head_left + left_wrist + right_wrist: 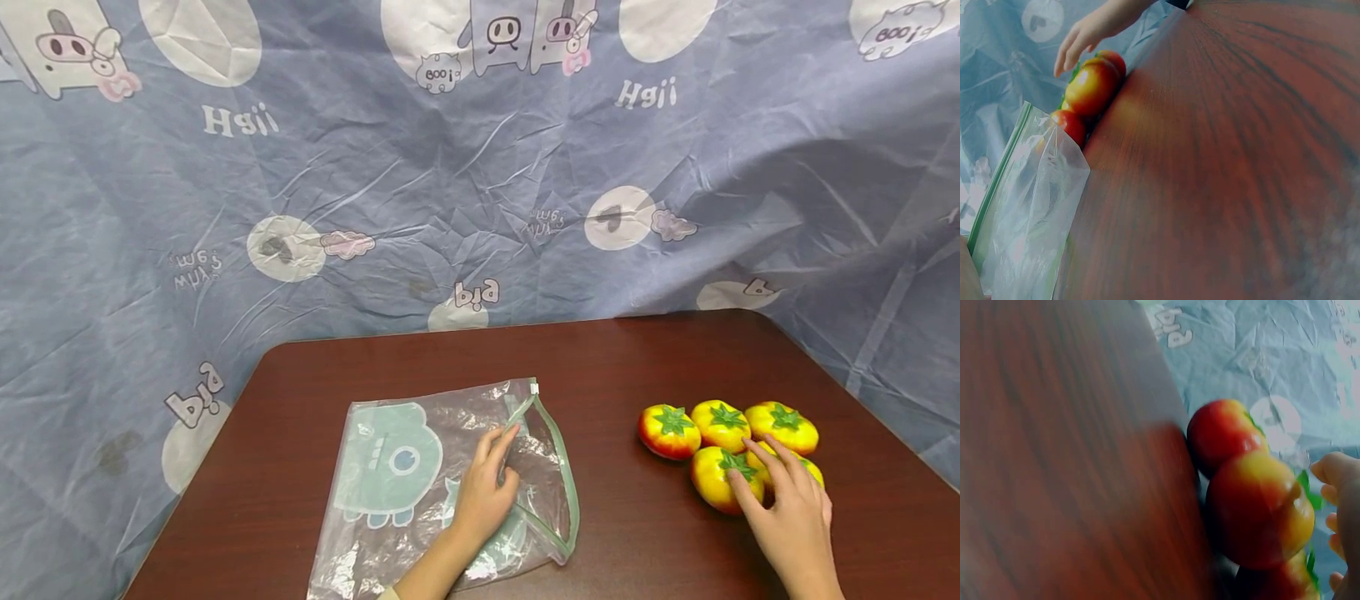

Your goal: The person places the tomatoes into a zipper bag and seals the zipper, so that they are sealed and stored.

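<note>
A clear zip bag (465, 442) with a green-edged mouth and pale green cartoon prints lies on the table, its opening facing right. My left hand (487, 492) pinches the bag near that mouth, and in the left wrist view the bag's green-edged part (1029, 187) stands up from the table. To the right sit several glossy yellow-and-red persimmon-like fruits (716, 479) with green leafy tops. Over the nearest ones hovers my right hand (795, 512), fingers spread and partly hiding a fruit. In the right wrist view its thumb (1329, 469) is close to a fruit's leaves.
The dark red-brown wooden table (600, 358) has rounded far corners. Behind and beside it hangs a wrinkled blue cloth (420, 192) with cartoon prints. The fruits are bunched together, a short way right of the bag's mouth.
</note>
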A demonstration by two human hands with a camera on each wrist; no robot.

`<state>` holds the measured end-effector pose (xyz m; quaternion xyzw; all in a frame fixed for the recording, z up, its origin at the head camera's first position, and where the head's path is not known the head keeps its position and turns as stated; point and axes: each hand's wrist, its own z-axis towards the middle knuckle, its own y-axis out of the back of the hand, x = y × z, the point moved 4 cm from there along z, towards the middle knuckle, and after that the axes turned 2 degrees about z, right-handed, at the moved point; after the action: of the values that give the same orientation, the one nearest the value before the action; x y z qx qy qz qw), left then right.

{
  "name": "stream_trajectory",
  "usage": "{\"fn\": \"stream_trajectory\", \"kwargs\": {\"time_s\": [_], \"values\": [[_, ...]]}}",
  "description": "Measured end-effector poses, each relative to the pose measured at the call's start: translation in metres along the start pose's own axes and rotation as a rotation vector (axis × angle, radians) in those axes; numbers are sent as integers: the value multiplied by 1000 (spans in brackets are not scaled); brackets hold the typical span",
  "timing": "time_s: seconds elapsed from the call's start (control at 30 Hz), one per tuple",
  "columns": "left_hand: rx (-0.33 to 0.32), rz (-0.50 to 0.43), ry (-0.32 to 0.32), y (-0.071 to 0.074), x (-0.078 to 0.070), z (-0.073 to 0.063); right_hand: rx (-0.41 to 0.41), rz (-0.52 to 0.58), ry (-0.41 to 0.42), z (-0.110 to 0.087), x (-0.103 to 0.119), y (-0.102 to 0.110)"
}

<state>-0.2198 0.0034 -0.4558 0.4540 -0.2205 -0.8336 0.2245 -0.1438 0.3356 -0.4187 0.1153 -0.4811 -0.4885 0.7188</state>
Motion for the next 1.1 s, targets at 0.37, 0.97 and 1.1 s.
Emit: {"fn": "stream_trajectory", "kwargs": {"time_s": [0.37, 0.97, 1.1], "values": [[34, -28, 11, -1, 0, -1, 21, -10, -214, 3, -38, 13], [45, -28, 16, -1, 0, -1, 120, 42, -272, 4, -52, 9], [28, -18, 8, 0, -1, 0, 156, -25, -328, 6, -51, 11]]}}
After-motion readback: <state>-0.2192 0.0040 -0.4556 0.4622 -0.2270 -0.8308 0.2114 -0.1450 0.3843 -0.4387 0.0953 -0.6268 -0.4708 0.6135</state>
